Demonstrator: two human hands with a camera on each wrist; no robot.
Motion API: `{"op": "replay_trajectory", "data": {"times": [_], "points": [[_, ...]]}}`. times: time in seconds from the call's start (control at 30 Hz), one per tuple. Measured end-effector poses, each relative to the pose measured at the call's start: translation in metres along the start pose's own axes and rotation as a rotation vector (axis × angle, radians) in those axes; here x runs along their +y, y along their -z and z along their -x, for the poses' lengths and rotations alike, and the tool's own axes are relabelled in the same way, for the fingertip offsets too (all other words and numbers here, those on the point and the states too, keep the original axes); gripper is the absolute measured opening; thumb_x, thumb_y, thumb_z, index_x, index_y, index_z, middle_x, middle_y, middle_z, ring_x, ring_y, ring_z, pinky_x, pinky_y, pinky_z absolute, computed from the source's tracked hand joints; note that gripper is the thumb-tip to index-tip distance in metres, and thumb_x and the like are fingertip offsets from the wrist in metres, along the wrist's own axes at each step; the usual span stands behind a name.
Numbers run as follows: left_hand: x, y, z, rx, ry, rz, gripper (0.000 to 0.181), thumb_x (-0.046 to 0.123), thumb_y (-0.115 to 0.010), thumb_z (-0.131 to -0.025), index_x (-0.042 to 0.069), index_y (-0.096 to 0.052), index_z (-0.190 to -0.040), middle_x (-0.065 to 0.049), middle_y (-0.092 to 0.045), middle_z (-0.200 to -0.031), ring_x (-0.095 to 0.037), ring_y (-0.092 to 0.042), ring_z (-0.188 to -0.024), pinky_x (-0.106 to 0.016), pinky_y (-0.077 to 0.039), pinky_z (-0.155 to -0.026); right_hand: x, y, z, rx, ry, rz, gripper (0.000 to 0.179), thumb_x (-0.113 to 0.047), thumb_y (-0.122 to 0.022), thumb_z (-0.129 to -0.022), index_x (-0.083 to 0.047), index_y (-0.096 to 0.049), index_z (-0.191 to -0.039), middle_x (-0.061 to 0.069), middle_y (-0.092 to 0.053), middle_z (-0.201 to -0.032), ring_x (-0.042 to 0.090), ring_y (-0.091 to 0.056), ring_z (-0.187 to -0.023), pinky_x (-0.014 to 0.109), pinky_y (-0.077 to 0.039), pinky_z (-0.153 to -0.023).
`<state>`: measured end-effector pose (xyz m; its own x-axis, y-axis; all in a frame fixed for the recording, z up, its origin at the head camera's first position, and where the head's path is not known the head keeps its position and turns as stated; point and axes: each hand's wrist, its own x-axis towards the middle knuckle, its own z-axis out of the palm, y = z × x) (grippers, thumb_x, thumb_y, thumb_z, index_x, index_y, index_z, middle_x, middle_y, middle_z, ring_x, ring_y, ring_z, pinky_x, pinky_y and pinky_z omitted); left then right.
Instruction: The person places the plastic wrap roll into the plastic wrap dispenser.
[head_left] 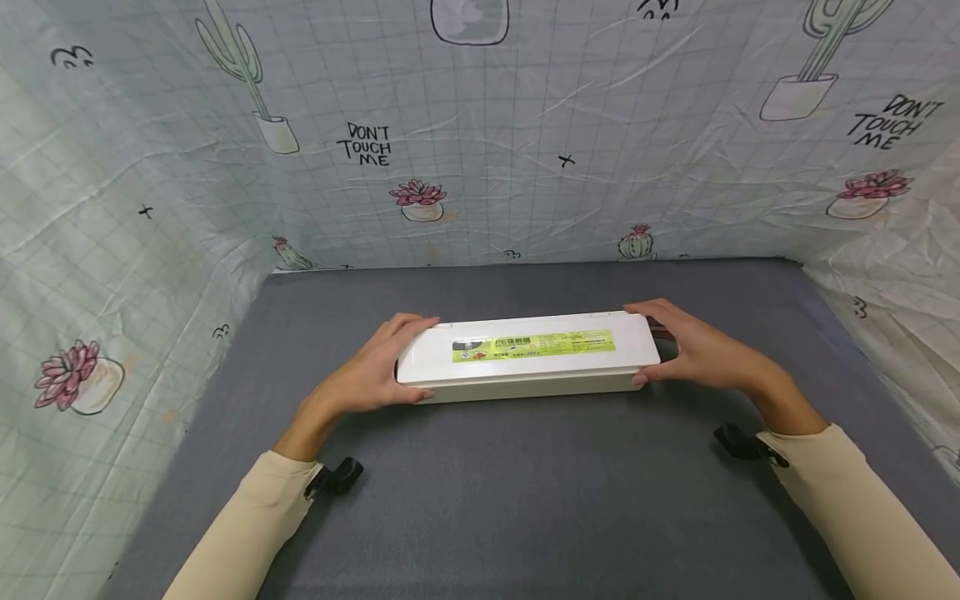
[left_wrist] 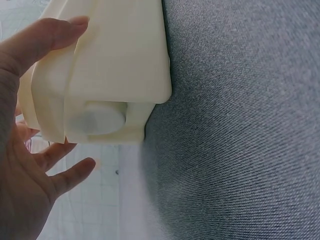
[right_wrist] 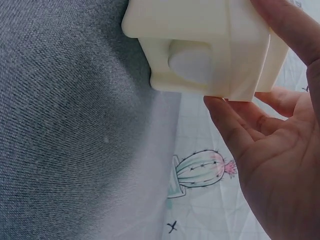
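A long white cling film dispenser [head_left: 525,367] with a yellow-green label [head_left: 534,344] on its lid lies crosswise on the grey table. My left hand [head_left: 386,362] grips its left end, thumb on the near side and fingers over the far edge. At the other end my right hand [head_left: 693,346] holds it the same way. The left wrist view shows the cream end face of the dispenser [left_wrist: 115,65], where a pale rounded roll end [left_wrist: 105,119] shows in a recess. In the right wrist view, fingertips [right_wrist: 216,102] press against the dispenser's far side [right_wrist: 185,20].
The grey cloth-covered table [head_left: 517,500] stretches around the dispenser. Behind it hangs a pale curtain [head_left: 495,125] printed with cacti and lettering, which also runs along the left and right sides. Black wrist cameras [head_left: 341,477] jut from both sleeves.
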<state>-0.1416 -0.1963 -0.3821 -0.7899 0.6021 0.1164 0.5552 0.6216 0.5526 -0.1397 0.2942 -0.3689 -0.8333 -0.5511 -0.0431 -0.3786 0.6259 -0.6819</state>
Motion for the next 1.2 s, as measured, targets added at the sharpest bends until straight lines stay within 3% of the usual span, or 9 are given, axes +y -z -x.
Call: {"op": "replay_trajectory", "data": {"times": [0.27,0.57,0.8,1.03,1.2], "points": [[0.001,0.002,0.001,-0.024,0.016,0.004,0.099,0.042,-0.085,-0.076,0.03,-0.032,-0.159,-0.001,-0.038,-0.151,-0.023,-0.038,-0.133,-0.052,-0.039,-0.105,0.005,-0.001,0.001,0.003,0.001,-0.011,0.098,-0.037,-0.086,-0.082,-0.014,-0.03,-0.159,0.007,-0.036,-0.153,0.026,-0.04,-0.139,0.049,-0.039,-0.107],[0.001,0.002,-0.001,-0.038,0.026,-0.018,0.099,0.043,-0.087,-0.075,0.025,-0.035,-0.157,0.0,-0.041,-0.147,-0.022,-0.04,-0.129,-0.051,-0.04,-0.103,0.019,-0.003,-0.003,-0.043,0.017,-0.197,0.095,-0.023,-0.083,-0.086,-0.014,-0.023,-0.16,0.011,-0.034,-0.154,0.033,-0.041,-0.137,0.029,-0.05,-0.096],[-0.005,0.002,-0.006,-0.041,0.02,0.034,0.096,0.04,-0.087,-0.075,0.025,-0.038,-0.156,0.0,-0.041,-0.146,-0.021,-0.041,-0.127,-0.049,-0.041,-0.1,0.029,-0.006,-0.009,-0.039,0.004,-0.241,0.095,-0.018,-0.083,-0.086,-0.016,-0.023,-0.159,0.01,-0.031,-0.156,0.032,-0.035,-0.138,0.057,-0.041,-0.1],[-0.009,0.004,-0.01,-0.057,0.033,0.111,0.096,0.033,-0.089,-0.074,0.02,-0.04,-0.156,0.001,-0.041,-0.144,-0.019,-0.042,-0.124,-0.045,-0.042,-0.098,0.033,-0.01,-0.01,-0.02,0.007,-0.268,0.088,-0.012,-0.081,-0.088,-0.018,-0.027,-0.157,0.005,-0.034,-0.153,0.027,-0.037,-0.136,0.056,-0.039,-0.102],[-0.01,0.005,-0.012,-0.07,0.027,0.112,0.096,0.035,-0.088,-0.074,0.026,-0.038,-0.156,0.002,-0.04,-0.145,-0.017,-0.042,-0.126,-0.044,-0.042,-0.098,0.034,-0.011,-0.009,-0.016,0.012,-0.272,0.087,-0.011,-0.081,-0.087,-0.017,-0.028,-0.156,0.007,-0.033,-0.154,0.028,-0.036,-0.137,0.057,-0.039,-0.102]]}}
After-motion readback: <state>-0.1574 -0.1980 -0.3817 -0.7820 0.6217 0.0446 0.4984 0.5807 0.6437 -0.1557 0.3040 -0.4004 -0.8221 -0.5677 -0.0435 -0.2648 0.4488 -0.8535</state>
